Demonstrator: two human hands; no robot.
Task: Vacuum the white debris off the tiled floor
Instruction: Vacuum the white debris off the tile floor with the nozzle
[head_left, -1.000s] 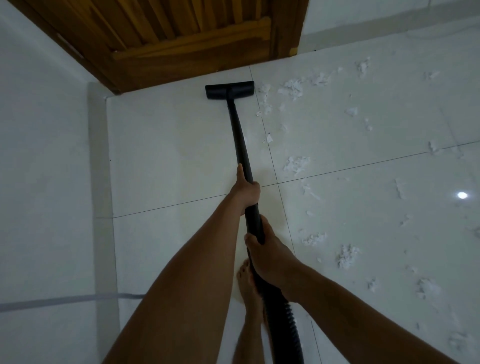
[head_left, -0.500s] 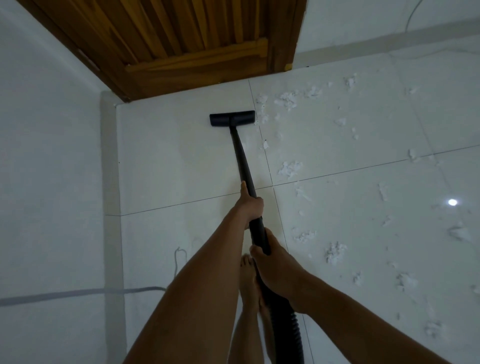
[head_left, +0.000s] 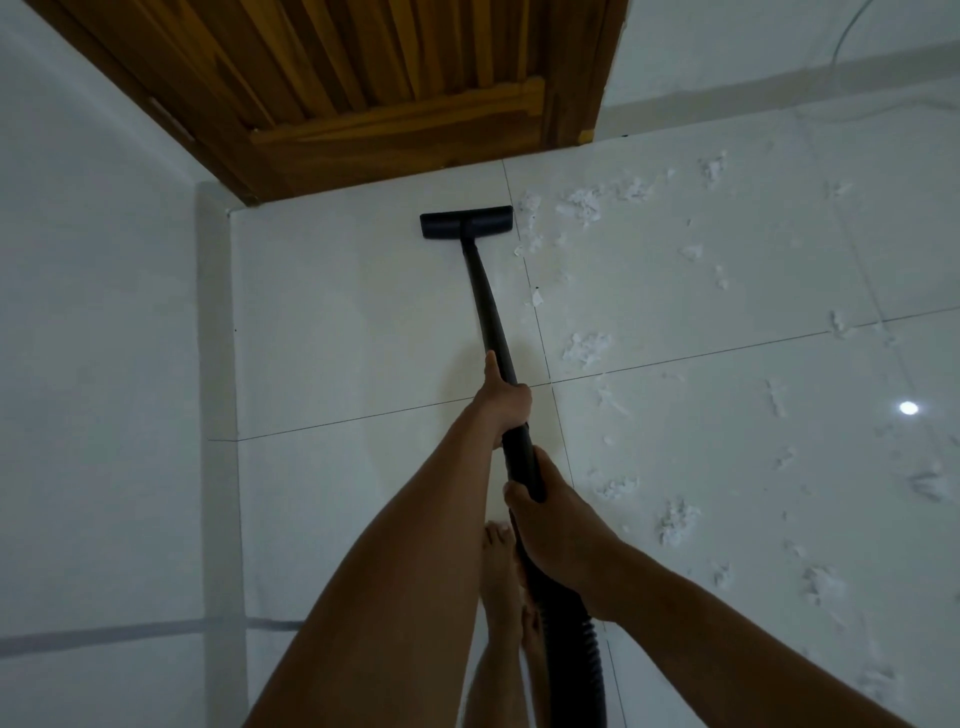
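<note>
The left hand (head_left: 506, 400) is gripping the black vacuum wand (head_left: 491, 317), thumb lying along the tube. The right hand (head_left: 556, 525) is clasping the same wand just behind it, where the ribbed hose (head_left: 576, 660) is joining. The floor nozzle (head_left: 466, 222) is resting on the tiled floor (head_left: 337, 322) well ahead of the left hand, near the wooden door (head_left: 389, 78).

The white debris (head_left: 587, 348) is lying almost wholly to the right of both hands, with the nearest flakes just beside the nozzle's right end. A straight stroke here is probably going to be missing most of it. A fast sideways sweep is risking the nozzle edge pushing the light flakes along instead of lifting them. Pushing further forward is risking a knock against the door. The hose is trailing close past a bare foot (head_left: 496, 566), so a step could be snagging it, or dragging it through the clumps to the right of the right hand.

Large glossy white tiles with thin dark joints are reflecting a lamp (head_left: 908, 408) far right of the hands. A white wall (head_left: 93, 312) is rising to the left of the left hand in dim light.
</note>
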